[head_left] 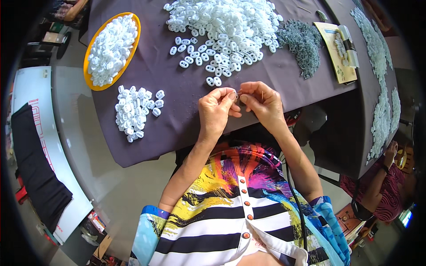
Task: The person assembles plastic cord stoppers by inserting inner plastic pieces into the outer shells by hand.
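My left hand [216, 111] and my right hand [265, 105] meet above the near edge of the dark tablecloth [177, 115]. The left thumb and forefinger pinch a small white plastic piece [236, 94], mostly covered by the fingertips. My right fingers are closed right beside it, and whatever lies in their pinch is too small to make out. Beyond the hands spreads a big heap of white two-hole oval plastic pieces [226, 26], with a few loose ones nearest to me. A smaller pile of white pieces [132, 113] lies to the left.
An orange oval bowl [87, 71] full of white pieces stands at the left. Grey tangled small parts, resembling springs [304, 46], lie right of the heap, beside a yellowish pad [333, 53]. Farther right, another table bears pale pieces [381, 115], with a person's arm [375, 188] near it.
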A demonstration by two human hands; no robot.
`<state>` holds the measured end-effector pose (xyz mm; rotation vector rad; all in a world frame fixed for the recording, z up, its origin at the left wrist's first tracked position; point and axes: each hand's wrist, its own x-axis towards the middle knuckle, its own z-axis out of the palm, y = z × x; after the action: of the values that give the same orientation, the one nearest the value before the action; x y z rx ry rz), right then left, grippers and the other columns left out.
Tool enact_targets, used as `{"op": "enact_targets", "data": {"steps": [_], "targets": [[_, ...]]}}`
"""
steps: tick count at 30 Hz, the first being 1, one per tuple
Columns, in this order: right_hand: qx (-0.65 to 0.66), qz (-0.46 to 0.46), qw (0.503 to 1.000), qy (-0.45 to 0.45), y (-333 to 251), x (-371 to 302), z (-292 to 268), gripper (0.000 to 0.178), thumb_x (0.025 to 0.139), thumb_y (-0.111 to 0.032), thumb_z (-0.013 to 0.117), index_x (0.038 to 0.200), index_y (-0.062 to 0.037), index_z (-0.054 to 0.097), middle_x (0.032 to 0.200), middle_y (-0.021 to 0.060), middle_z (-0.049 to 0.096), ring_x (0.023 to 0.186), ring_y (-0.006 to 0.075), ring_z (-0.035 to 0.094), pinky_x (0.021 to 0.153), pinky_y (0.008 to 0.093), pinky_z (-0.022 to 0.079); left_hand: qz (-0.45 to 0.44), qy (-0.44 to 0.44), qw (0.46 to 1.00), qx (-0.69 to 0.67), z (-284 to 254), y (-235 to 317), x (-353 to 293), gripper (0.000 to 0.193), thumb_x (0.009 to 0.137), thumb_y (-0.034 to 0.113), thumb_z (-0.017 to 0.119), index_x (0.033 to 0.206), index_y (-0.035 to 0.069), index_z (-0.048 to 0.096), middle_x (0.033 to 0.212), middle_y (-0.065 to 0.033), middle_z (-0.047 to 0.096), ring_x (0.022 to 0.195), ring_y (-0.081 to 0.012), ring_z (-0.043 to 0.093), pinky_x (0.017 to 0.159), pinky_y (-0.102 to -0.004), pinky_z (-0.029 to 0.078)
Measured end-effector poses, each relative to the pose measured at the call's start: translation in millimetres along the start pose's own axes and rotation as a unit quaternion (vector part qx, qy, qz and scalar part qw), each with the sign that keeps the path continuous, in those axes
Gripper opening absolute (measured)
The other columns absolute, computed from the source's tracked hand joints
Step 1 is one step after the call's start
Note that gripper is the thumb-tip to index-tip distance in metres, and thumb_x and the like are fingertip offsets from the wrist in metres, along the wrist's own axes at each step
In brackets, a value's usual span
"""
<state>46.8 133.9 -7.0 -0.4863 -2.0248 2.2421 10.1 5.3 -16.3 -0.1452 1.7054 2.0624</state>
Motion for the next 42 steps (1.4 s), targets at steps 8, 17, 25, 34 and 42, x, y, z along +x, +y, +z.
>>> {"op": "enact_targets", "data": {"steps": [8, 17, 25, 34, 42], "targets": [[-0.156, -0.004, 0.987, -0.023, 2.5, -0.8, -0.4, 0.002, 0.084, 0.0, 0.057, 0.084, 0.0001, 0.06, 0.066, -0.0008, 0.057, 0.057, 0.0032, 0.049, 0.05, 0.0189, 0.04, 0.011, -0.006, 1.0, 0.004, 2.0, -3.5, 0.3, 0.012, 0.086, 0.005, 0.058, 0.091, -0.005, 0.062, 0.072, -0.005, 0.061, 0.054, -0.0092, 0.058, 0.046, -0.0233, 0.053], [-0.156, -0.023, 0.987, -0.042, 3.1, 4.4, 1.8, 0.004, 0.084, -0.001, 0.058, 0.087, 0.0004, 0.06, 0.071, -0.0008, 0.059, 0.066, 0.0021, 0.05, 0.058, 0.0182, 0.041, 0.018, 0.014, 0.998, -0.053, 0.4, -3.3, -2.4, 0.012, 0.087, 0.006, 0.057, 0.089, -0.005, 0.062, 0.071, -0.0056, 0.062, 0.055, -0.0101, 0.059, 0.047, -0.0249, 0.053], [-0.117, -0.019, 0.991, -0.056, -3.2, 15.3, 12.8, 0.012, 0.085, -0.005, 0.059, 0.095, -0.0002, 0.062, 0.072, -0.0013, 0.059, 0.063, 0.0033, 0.049, 0.056, 0.0196, 0.04, 0.013, 0.043, 0.995, -0.089, -33.4, 3.3, -2.4, 0.011, 0.085, 0.007, 0.059, 0.09, -0.003, 0.06, 0.074, -0.008, 0.062, 0.055, -0.0122, 0.06, 0.046, -0.0247, 0.053], [-0.423, -0.217, 0.88, -0.001, 3.4, 36.1, 47.7, 0.013, 0.076, -0.01, 0.066, 0.085, -0.0026, 0.058, 0.075, 0.0133, 0.062, 0.064, 0.0295, 0.061, 0.056, 0.0336, 0.048, 0.029, 0.076, 0.993, -0.083, -51.1, 9.6, 1.1, 0.012, 0.086, 0.009, 0.058, 0.09, -0.002, 0.06, 0.076, -0.0082, 0.061, 0.054, -0.012, 0.059, 0.046, -0.024, 0.052], [-0.383, -0.249, 0.889, -0.015, 5.3, 32.3, 39.0, 0.01, 0.078, -0.007, 0.064, 0.082, -0.0038, 0.055, 0.067, 0.0068, 0.058, 0.054, 0.0199, 0.056, 0.051, 0.0284, 0.044, 0.029, 0.055, 0.996, -0.065, -46.6, 10.3, 1.4, 0.013, 0.086, 0.009, 0.058, 0.091, -0.002, 0.061, 0.074, -0.0067, 0.06, 0.053, -0.0106, 0.058, 0.044, -0.0225, 0.051]]}}
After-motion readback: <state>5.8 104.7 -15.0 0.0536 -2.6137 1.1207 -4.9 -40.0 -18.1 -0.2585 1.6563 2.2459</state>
